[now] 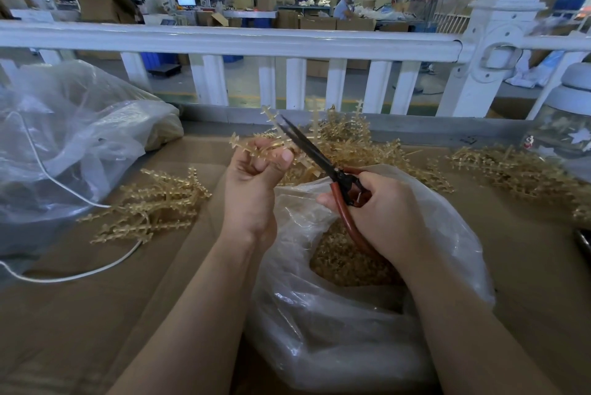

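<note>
My left hand [256, 177] pinches a translucent tan plastic sprue strip [268, 121] with small toothed parts along it, held up over the table. My right hand [380, 212] grips red-handled scissors [319, 159], whose dark blades point up and left and lie against the strip just above my left fingers. Under both hands sits an open clear plastic bag [335, 330] holding several small tan cut pieces [345, 263].
Piles of tan sprue strips lie at the left [150, 202], behind my hands [355, 142] and at the right [511, 167] on the cardboard-covered table [96, 314]. A big clear bag [73, 126] and a white cable [64, 276] sit left. A white railing [230, 39] bounds the far edge.
</note>
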A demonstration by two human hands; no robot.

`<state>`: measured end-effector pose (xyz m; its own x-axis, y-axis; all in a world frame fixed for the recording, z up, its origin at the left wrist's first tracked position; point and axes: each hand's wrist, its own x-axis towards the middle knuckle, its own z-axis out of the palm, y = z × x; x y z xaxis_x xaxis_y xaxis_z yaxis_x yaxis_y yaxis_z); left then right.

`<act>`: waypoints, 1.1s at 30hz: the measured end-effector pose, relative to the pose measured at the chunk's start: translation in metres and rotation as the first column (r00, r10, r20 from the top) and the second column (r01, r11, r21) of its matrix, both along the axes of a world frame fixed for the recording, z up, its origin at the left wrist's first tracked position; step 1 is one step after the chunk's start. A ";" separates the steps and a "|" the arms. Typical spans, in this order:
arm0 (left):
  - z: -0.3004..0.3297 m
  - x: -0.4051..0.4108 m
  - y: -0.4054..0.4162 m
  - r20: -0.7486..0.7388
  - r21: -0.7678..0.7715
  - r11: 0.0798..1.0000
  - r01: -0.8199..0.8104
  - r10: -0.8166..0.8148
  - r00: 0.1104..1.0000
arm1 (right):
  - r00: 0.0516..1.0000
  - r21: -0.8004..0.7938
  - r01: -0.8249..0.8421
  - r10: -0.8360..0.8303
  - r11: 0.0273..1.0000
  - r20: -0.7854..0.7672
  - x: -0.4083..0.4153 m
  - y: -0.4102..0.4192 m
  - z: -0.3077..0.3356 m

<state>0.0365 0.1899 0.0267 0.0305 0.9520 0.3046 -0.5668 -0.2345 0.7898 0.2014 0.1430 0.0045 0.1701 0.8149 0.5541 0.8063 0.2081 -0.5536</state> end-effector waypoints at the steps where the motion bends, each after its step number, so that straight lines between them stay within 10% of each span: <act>1: 0.001 0.000 -0.001 0.005 -0.006 1.000 0.007 -0.007 1.000 | 0.997 -0.011 -0.013 0.012 1.000 -0.075 0.000 0.000 0.000; 16: -0.002 0.004 -0.002 0.002 -0.011 0.999 0.046 -0.046 0.999 | 0.820 -0.026 -0.212 0.163 0.977 -0.548 -0.007 -0.002 0.016; 33: -0.006 0.005 -0.002 -0.126 -0.054 0.956 0.290 -0.294 0.947 | 0.797 0.035 -0.219 0.199 0.975 -0.570 -0.004 0.002 0.011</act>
<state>0.0418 0.1875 0.0204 0.3463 0.9051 0.2468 -0.4977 -0.0457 0.8661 0.1975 0.1451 0.0159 0.2690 0.8823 0.3864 0.2862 0.3098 -0.9067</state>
